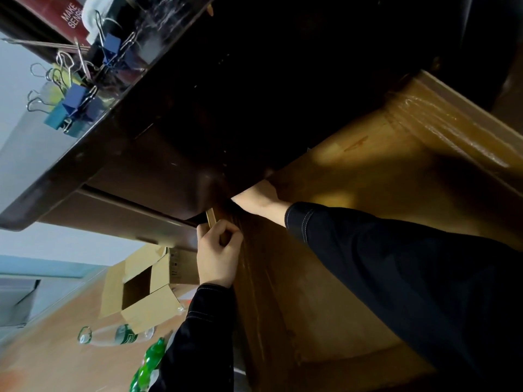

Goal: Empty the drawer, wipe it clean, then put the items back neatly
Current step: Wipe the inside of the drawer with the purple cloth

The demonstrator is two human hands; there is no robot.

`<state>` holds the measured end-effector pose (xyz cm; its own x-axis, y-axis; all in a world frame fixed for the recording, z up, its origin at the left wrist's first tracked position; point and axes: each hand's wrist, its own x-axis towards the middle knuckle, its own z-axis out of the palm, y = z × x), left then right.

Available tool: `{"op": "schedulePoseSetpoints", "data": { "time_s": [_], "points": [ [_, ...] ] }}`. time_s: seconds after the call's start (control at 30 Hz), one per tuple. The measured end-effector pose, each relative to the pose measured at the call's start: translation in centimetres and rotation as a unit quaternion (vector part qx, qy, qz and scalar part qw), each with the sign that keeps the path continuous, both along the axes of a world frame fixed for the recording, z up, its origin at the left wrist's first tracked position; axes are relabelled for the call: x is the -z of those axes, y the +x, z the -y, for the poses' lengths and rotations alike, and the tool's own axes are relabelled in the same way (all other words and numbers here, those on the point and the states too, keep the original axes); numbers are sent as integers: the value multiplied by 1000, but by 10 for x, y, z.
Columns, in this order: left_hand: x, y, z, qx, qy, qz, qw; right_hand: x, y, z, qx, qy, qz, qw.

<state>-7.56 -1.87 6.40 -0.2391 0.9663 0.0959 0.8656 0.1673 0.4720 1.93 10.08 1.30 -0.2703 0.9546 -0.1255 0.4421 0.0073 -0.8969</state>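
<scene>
Pale wall (17, 66) fills the far left of the tilted view, with an orange-brown floor (42, 349) below it. On that floor lie a clear bottle (113, 336) with a green label and, nearer the person, a green bottle (148, 363); an open cardboard box (141, 292) stands just beyond them. Above, a dark glossy desk (198, 108) runs across the view, and at its left edge sits a cluster of blue and teal binder clips (74, 101) with their wire handles up. A red book (63, 17) and a white cloth (90, 12) lie behind the clips, farther along that edge. Under the desk's front edge the drawer (353, 179) is pulled out, its yellow-brown wooden inside showing to the right, with a shiny strip along its far wall. The left hand (218, 256) has its fingers curled round the rim of the drawer's near-left wall, close under the desk's front edge, and grips it. Just beside it, the right hand (256, 199), in a black sleeve (396, 278), reaches into the drawer toward the back, under the desk. Its fingers are hidden in the shadow there, so I cannot tell whether it is open or holding anything.
</scene>
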Motion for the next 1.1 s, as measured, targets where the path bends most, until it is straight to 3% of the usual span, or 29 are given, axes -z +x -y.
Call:
{"op": "schedulePoseSetpoints", "data": {
  "time_s": [0.17, 0.3, 0.37, 0.53, 0.73, 0.9, 1.1],
  "points": [
    [-1, -1, 0, 0, -3, 4, 1000, 12, 12, 4, -50, -5, 46, 998],
    [1, -3, -1, 8, 1, 4, 1000, 3, 2, -4, 9, -54, -36, 998],
    [2, -4, -1, 8, 1, 7, 1000, 6, -3, 3, 17, -29, -60, 998],
    [2, -5, 1, 7, 7, 16, 1000, 12, 12, 4, -52, -20, 24, 998],
    [3, -5, -1, 6, 0, 21, 1000, 3, -10, 22, 48, -29, -101, 993],
    [0, -4, 2, -3, -6, 29, 1000, 18, 4, 26, -30, -41, 4, 999],
    [-1, 5, 19, -13, 13, 79, 997, 12, -9, 36, 43, -60, -110, 991]
  ]
}}
